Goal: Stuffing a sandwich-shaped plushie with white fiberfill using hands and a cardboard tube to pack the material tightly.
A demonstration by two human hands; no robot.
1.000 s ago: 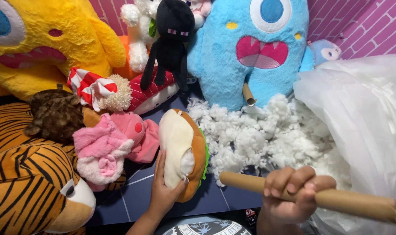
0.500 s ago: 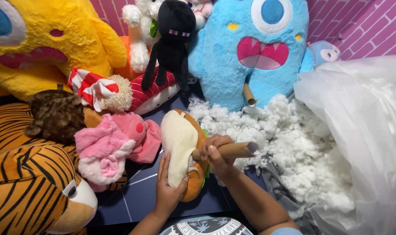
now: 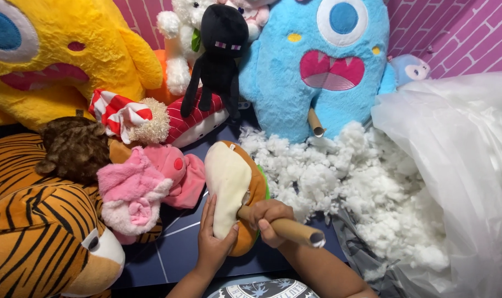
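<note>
- Head view, left edge: a tiger plush [image 3: 35, 232] is seen at 8 o'clock, a yellow monster plush [image 3: 57, 60] at 10 o'clock, and a brown plush [image 3: 74, 146] between them.
- A pink plush [image 3: 146, 187] is laid just left of centre, touching the small plush toy.
- Left hand [image 3: 215, 243]: fingers are spread flat against the cream belly of the small plush toy [image 3: 234, 187], which is steadied upright near centre at 6 o'clock.
- Right hand [image 3: 270, 218]: fingers are closed around a cardboard tube [image 3: 287, 229], whose far end is pressed into the toy's side.
- Progress, as judged: the toy looks partly filled; packing appears under way, not finished, since the opening is not closed.
- A large heap of white stuffing [image 3: 339, 182] is left unused at 3 o'clock.
- A blue monster plush [image 3: 323, 66] is propped at 12 o'clock, a black plush figure [image 3: 220, 49] just beside it.
- A clear plastic bag [image 3: 461, 165] is spread along the right edge.
</note>
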